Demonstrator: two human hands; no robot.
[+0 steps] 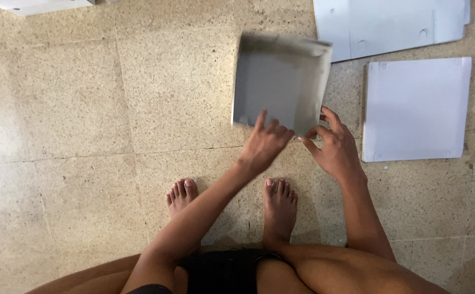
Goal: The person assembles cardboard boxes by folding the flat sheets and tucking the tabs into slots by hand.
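While I squat barefoot on the speckled stone floor [74,109], both hands grip a shallow grey cardboard tray [278,81].
My left hand [265,144] pinches its near edge; my right hand [335,147] clasps the near right corner. Beyond lie a flat white cardboard square [417,109] and a larger white sheet [390,24].

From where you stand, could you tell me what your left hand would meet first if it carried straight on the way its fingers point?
The left hand points up and slightly right, so it would probably meet the grey box tray it already touches at the near edge.
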